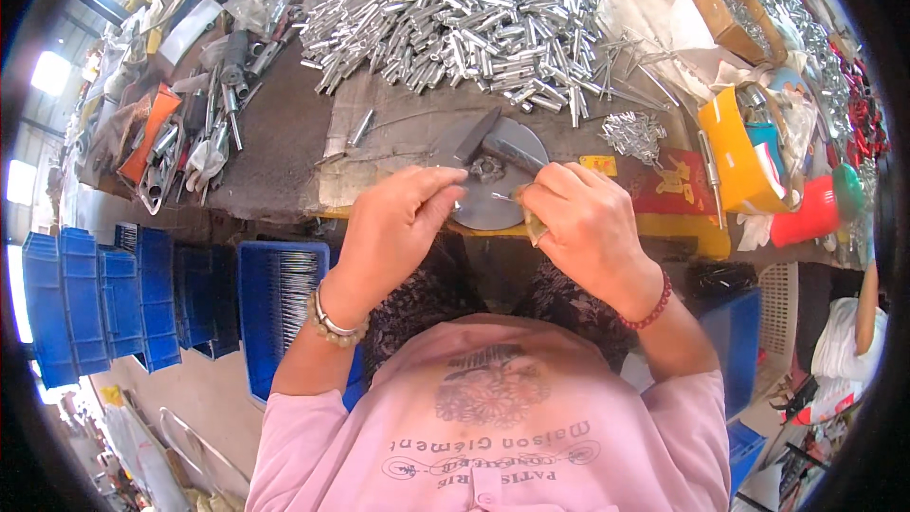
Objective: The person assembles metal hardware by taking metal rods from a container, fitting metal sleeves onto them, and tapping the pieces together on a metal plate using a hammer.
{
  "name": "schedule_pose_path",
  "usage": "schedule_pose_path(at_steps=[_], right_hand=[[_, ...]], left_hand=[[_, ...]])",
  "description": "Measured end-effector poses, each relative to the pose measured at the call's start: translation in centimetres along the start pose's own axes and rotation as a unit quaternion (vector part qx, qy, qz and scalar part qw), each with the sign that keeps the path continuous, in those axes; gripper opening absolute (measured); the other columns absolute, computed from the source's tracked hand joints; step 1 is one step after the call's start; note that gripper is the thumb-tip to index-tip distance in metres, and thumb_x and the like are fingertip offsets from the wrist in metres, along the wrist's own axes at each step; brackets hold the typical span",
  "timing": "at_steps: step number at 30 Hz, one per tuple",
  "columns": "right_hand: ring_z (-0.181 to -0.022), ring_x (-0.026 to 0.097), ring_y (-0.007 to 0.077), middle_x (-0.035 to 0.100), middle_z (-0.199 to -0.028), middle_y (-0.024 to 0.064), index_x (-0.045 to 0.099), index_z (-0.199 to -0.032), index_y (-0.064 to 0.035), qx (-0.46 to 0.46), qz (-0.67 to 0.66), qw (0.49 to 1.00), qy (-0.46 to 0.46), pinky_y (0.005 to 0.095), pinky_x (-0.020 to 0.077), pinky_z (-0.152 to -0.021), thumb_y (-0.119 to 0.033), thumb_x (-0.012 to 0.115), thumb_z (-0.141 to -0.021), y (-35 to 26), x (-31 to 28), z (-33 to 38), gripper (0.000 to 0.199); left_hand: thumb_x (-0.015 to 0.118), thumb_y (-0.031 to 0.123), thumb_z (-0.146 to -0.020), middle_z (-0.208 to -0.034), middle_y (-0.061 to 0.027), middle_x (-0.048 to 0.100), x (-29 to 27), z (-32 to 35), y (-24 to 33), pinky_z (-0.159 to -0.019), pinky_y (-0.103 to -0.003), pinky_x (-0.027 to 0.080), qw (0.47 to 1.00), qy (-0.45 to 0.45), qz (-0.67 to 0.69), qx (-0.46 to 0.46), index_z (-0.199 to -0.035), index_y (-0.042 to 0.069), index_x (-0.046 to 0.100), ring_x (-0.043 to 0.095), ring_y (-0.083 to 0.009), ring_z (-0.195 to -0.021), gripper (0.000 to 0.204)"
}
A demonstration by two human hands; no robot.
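My left hand (403,228) is closed in a pinch, with a small shiny metal bit at its fingertips that is too small to name. Opposite it, my right hand (588,228) is closed on a thin metal pin (501,196) that points left; a yellowish scrap (535,227) shows below those fingers. Both hands hover over the near part of a round grey metal plate (493,215). On that plate lies a hammer (510,152), its dark head toward the left and its handle end by my right hand. A small metal clump (487,169) sits beside the hammer.
A large heap of metal tubes (455,19) covers the table's far side. Small metal pins (633,136) lie right, near a yellow box (744,156) and a red container (804,212). Tools with an orange handle (150,133) lie left. A blue crate (248,322) of rods stands below left.
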State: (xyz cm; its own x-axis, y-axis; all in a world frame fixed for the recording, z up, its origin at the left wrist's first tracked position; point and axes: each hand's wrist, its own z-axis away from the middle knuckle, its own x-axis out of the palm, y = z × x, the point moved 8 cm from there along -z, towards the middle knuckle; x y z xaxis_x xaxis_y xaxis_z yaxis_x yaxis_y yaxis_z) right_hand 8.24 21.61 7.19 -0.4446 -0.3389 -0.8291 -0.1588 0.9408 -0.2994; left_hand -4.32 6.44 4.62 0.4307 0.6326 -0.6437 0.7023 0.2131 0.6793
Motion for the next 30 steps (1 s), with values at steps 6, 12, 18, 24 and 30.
schedule_pose_path(at_steps=[6,12,18,24,30], right_hand=[[-0.091,0.068,0.0284,0.061,-0.094,0.0068,0.072,-0.092,-0.0085,-0.010,-0.007,1.000,-0.007,0.0437,0.0576,-0.080,-0.005,0.077,-0.078,-0.1,0.3,0.0,0.015],[-0.090,0.068,0.0278,0.060,-0.093,0.0066,0.071,-0.089,-0.0084,-0.013,0.009,1.000,-0.003,0.0434,0.0578,-0.080,-0.006,0.077,-0.078,-0.4,0.4,-0.3,0.013],[-0.089,0.067,0.0276,0.060,-0.092,0.0065,0.070,-0.088,-0.0089,-0.022,0.024,0.999,-0.001,0.0430,0.0573,-0.080,-0.008,0.075,-0.081,-0.5,0.3,-0.4,0.008],[-0.089,0.067,0.0268,0.060,-0.090,0.0061,0.068,-0.085,-0.0094,-0.045,0.028,0.999,0.002,0.0421,0.0569,-0.079,-0.009,0.073,-0.083,-0.7,0.3,-0.6,0.006],[-0.090,0.068,0.0264,0.061,-0.091,0.0070,0.067,-0.085,-0.0097,-0.078,0.042,0.996,-0.024,0.0415,0.0565,-0.080,-0.009,0.073,-0.083,-0.9,0.6,-1.1,0.006]], left_hand=[[0.081,0.007,-0.093,-0.102,-0.0121,0.070,-1.3,-0.4,-0.3,-0.082,-0.038,0.054,0.998,-0.053,-0.036,-0.026,-0.116,0.004,0.081,0.068,-0.0289,-0.093,0.023],[0.089,0.009,-0.085,-0.100,-0.0111,0.069,-1.5,-1.4,1.0,-0.082,-0.041,0.054,0.996,-0.015,-0.089,0.023,-0.104,0.005,0.080,0.068,-0.0316,-0.094,0.022],[0.088,0.008,-0.085,-0.096,-0.0112,0.072,0.0,-1.8,1.0,-0.082,-0.043,0.054,0.996,-0.044,-0.051,0.056,-0.101,0.004,0.079,0.069,-0.0330,-0.094,0.019],[0.088,0.008,-0.086,-0.093,-0.0111,0.071,-0.2,-0.9,0.2,-0.079,-0.041,0.054,0.996,-0.037,-0.064,0.056,-0.103,0.005,0.081,0.069,-0.0306,-0.091,0.018],[0.087,0.006,-0.088,-0.094,-0.0088,0.070,-0.1,-0.5,0.1,-0.074,-0.036,0.053,0.999,-0.028,-0.031,0.022,-0.105,0.005,0.082,0.069,-0.0258,-0.089,0.018]])
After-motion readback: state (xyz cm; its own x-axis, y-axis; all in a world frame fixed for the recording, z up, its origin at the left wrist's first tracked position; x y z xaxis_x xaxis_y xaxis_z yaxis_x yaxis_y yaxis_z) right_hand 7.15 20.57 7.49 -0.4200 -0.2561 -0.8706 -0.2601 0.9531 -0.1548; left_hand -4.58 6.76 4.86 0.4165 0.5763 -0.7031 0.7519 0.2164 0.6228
